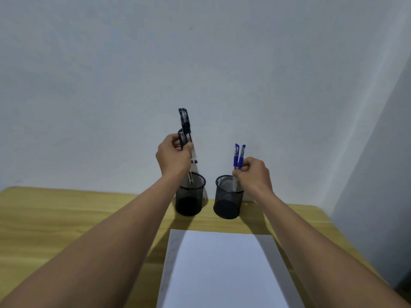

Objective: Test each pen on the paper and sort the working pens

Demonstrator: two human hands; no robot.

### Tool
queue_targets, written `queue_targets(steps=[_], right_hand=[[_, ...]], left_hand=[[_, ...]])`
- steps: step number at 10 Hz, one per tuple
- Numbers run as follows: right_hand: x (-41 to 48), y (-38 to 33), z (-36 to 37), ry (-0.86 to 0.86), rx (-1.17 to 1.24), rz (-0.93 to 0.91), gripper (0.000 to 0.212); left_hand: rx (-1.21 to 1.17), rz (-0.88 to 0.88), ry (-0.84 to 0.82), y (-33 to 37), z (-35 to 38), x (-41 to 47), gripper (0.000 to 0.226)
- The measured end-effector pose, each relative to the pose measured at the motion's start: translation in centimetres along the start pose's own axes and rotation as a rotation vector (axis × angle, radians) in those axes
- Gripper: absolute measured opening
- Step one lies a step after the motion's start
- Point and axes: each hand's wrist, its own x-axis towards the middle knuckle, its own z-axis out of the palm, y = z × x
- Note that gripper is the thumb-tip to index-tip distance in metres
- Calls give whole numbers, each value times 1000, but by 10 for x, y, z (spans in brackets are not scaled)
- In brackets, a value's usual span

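Note:
My left hand (172, 155) grips a bunch of black-capped pens (185, 123), lifted so their lower ends hang just over the rim of the left black mesh cup (190, 197). My right hand (253, 173) pinches two blue-capped pens (239, 155) whose clear barrels reach down into the right black mesh cup (226, 202). A white sheet of paper (222, 267) lies flat on the wooden table in front of the cups, between my forearms.
The yellow wooden table (66, 214) stands against a pale wall; both cups sit at its far edge. The table's right edge runs close to the paper, with a grey wall beyond it.

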Motion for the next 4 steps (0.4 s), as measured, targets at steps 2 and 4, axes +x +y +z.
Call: queue_targets(steps=[2, 4], right_hand=[[-3, 3, 4, -38, 3, 29, 15], [-11, -5, -8, -59, -13, 73, 39]], left_hand=[[158, -117, -97, -27, -10, -20, 20], [287, -183, -153, -9, -21, -25, 40]])
